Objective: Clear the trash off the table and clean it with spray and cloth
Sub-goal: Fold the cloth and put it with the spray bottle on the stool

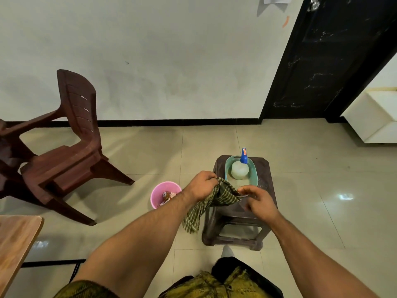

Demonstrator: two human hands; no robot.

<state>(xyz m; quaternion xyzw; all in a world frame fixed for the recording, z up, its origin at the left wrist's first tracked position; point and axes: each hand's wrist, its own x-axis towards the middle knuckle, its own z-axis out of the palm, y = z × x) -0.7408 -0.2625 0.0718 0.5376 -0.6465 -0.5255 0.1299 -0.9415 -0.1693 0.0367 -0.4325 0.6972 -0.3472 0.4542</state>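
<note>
A green checked cloth [206, 203] hangs between my two hands above the near edge of a dark plastic stool [236, 214]. My left hand [200, 184] grips its upper left corner. My right hand [257, 200] pinches its right edge. One end of the cloth dangles down beside the stool. On the stool stands a teal tray [253, 179] holding a clear spray bottle [240, 168] with a blue nozzle. A pink bin [156, 194] with trash inside sits on the floor to the left. The wooden table [15, 239] shows only its corner at the lower left.
Stacked brown plastic chairs [71, 147] stand on the left by the white wall. A black door [326, 57] and a white cabinet [373, 117] are on the right. Tiled floor surrounds the stool.
</note>
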